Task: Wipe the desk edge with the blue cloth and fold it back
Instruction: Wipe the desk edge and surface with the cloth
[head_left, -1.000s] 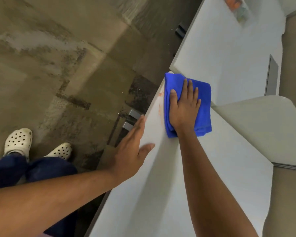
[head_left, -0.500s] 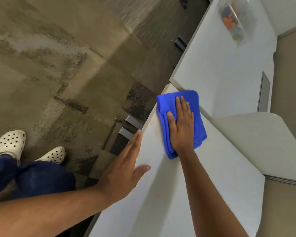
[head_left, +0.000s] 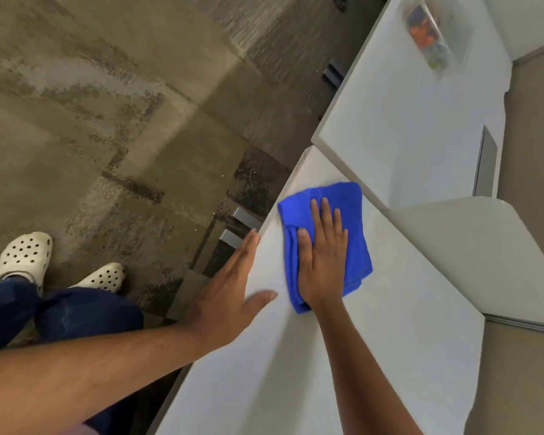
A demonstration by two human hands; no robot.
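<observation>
Stained carpet (head_left: 113, 127) lies beside the white worktop (head_left: 390, 324); my right hand (head_left: 322, 262) presses flat on the folded blue cloth (head_left: 327, 196), a raised divider panel (head_left: 399, 114) just beyond; my left hand (head_left: 230, 287) rests spread at the edge.

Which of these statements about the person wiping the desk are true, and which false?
1. The right hand presses flat on the blue cloth. True.
2. The cloth is spread out in a single layer. False: it is folded, with layers showing at its left edge.
3. The left hand rests open at the desk edge, off the cloth. True.
4. The person is barefoot. False: white perforated clogs are on both feet.
</observation>
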